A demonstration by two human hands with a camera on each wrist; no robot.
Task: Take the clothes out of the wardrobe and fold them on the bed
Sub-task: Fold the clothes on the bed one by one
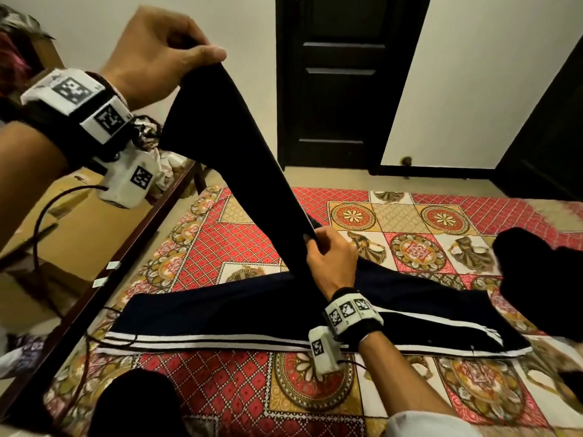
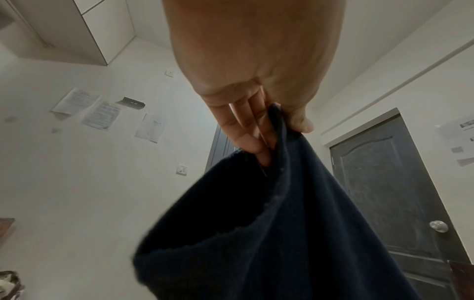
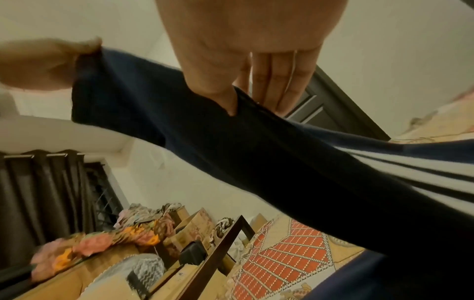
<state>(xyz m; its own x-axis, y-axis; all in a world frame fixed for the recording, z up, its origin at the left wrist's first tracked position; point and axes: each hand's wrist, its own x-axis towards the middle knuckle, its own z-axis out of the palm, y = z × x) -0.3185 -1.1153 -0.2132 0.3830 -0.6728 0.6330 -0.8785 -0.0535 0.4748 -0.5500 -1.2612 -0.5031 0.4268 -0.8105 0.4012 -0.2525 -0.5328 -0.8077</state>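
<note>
- My right hand is curled round the middle of one leg of the dark track pants, thumb on one side and fingers behind the cloth, as the right wrist view shows.
- Just below that hand and towards me, the rest of the pants lie flat on the bed, with white side stripes running along the near edge.
- Up and away to the left of the right hand, my left hand pinches the cuff end of the same leg between thumb and fingers, holding it high so the leg stretches taut between the two hands.
- I judge the fabric soft, light and limp: it drapes and will sag wherever I am not holding it. Cuff and mid-leg seem the right places to hold; pinching the hem edge should stop it slipping.
- Right of the right hand, a second dark garment sits heaped on the bed; what it is I cannot tell.
- Beyond the left hand, the cardboard boxes beside the bed are partly hidden by my forearm.
- The waistband is cut off under my right wrist, and the wardrobe is not clearly visible.
</note>
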